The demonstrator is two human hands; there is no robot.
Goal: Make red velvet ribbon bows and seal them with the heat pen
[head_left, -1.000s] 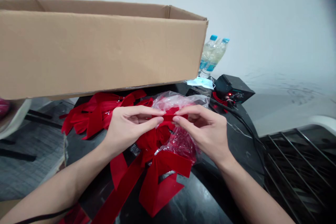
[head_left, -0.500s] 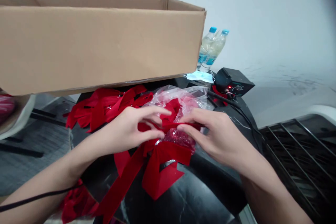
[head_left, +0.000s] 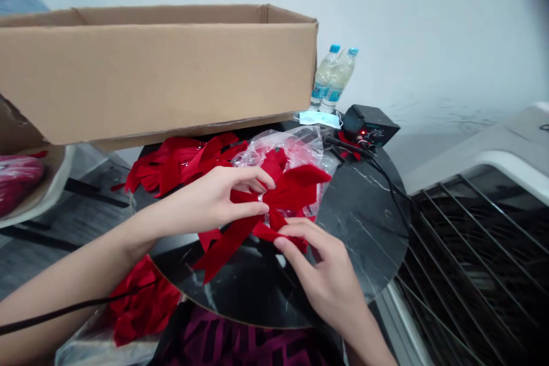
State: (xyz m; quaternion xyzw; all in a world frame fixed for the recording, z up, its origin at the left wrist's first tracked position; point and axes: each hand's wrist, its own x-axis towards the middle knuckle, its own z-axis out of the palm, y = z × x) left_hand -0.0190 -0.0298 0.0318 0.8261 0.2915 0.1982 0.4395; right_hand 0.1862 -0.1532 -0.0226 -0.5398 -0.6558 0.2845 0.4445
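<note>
We count one red bow (head_left: 295,189), held between our hands just above the black worktop (head_left: 369,223) and in front of one clear plastic bag (head_left: 300,146). Our left hand (head_left: 210,203) is closed on the bow's middle knot, thumb against fingers. Our right hand (head_left: 326,274), just below, pinches a lower tail with half-curled fingers. The two hands are near each other but not touching. Behind the bow lies a heap of red ribbons (head_left: 180,161), with one cardboard box (head_left: 158,74) above it. Two water bottles (head_left: 332,77) stand at the far edge, near one face mask (head_left: 317,119) and one black control box (head_left: 371,124).
</note>
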